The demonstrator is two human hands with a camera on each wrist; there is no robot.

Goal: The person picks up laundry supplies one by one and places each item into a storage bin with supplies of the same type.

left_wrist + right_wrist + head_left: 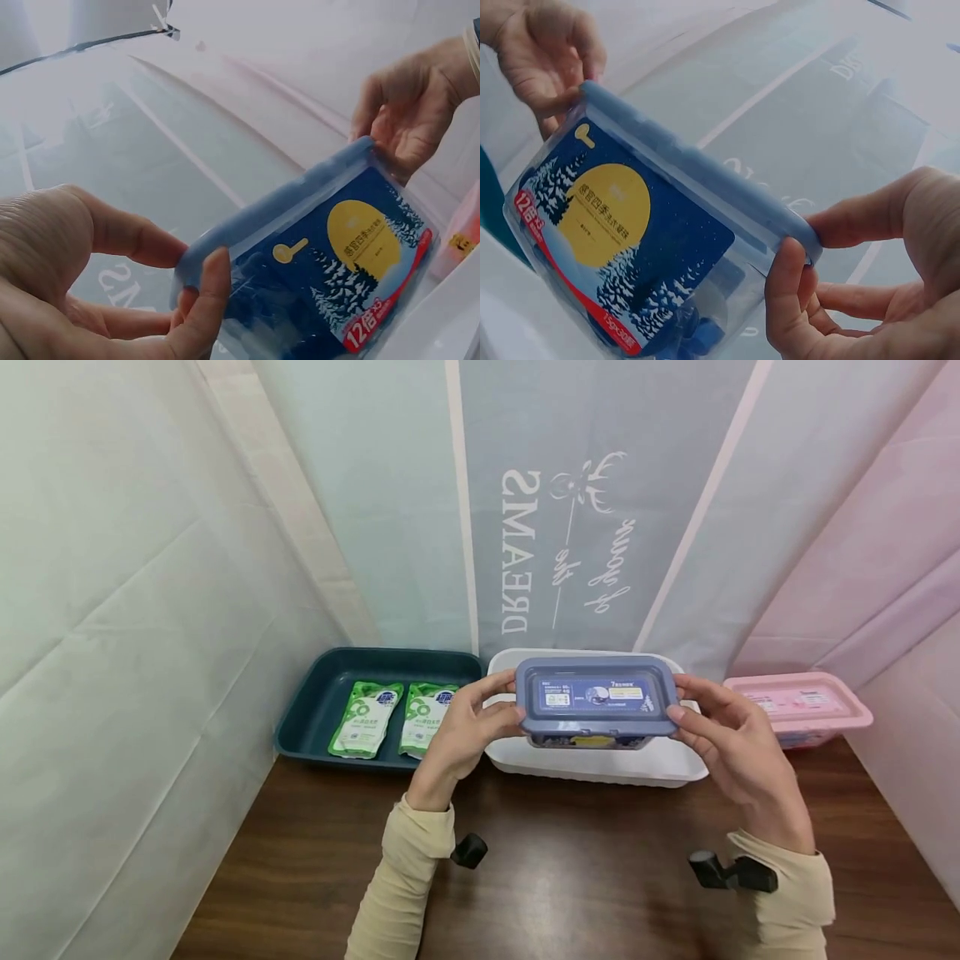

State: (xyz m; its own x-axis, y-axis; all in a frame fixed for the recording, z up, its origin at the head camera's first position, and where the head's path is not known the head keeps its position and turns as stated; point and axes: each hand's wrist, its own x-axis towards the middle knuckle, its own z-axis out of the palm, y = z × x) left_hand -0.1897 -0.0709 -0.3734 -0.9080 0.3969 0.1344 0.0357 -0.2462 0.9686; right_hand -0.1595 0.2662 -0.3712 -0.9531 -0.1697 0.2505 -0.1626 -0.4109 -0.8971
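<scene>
Above the white tray [600, 768] I hold a clear plastic box of laundry pods [597, 696] with a blue-grey lid, one hand at each short end. My left hand [472, 718] pinches the lid's left end between thumb and fingers. At the right end, my right hand [738, 747] grips the lid the same way. The wrist views show the box's front label [367, 247], dark blue with a yellow moon and snowy trees. Blue pods [701, 334] show through the clear wall in the right wrist view.
A dark teal tray [307, 718] at the left holds two green and white pouches [365, 718], one partly behind my left hand. At the right stands a pink-lidded box [817, 702]. Cloth with printed lettering [517, 552] hangs behind the brown wooden table [570, 860].
</scene>
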